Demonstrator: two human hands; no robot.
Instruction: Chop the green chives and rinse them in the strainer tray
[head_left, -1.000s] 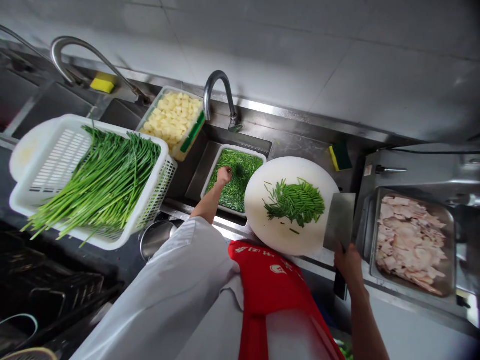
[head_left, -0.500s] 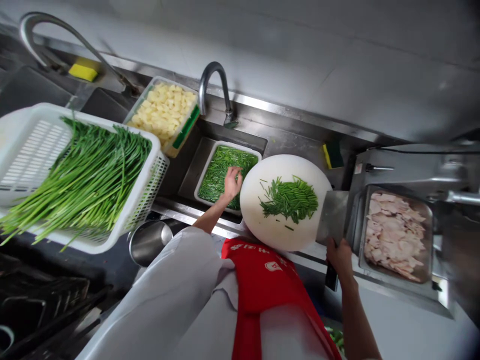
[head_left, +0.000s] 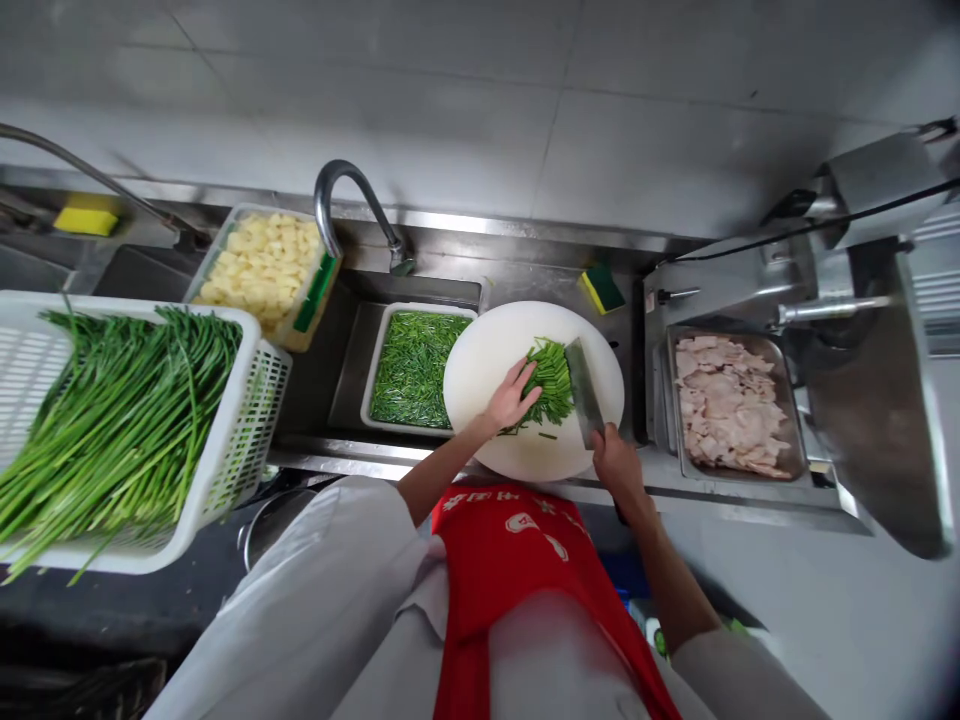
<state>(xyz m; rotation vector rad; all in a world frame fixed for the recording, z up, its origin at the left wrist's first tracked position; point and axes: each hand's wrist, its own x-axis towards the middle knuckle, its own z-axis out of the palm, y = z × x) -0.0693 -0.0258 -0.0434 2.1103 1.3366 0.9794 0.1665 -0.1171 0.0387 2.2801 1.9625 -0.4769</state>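
Observation:
A heap of cut garlic chives lies on the round white cutting board. My left hand rests against the heap's left side, fingers apart. My right hand grips a cleaver by its handle, which is mostly hidden. The broad blade stands on the board along the right side of the heap, so the chives sit between blade and left hand. A few loose pieces are strewn near the board's front. Left of the board, cut chives fill a white tub in the sink.
Long uncut chives lie in a white basket at left. Behind it stands a container of peeled garlic. A faucet arches over the sink. Sliced meat fills a metal tray at right, beside a slicer.
My left hand has moved from above the tub onto the chives on the board. The cleaver has come in from the board's right edge to the heap. The view has turned rightward.

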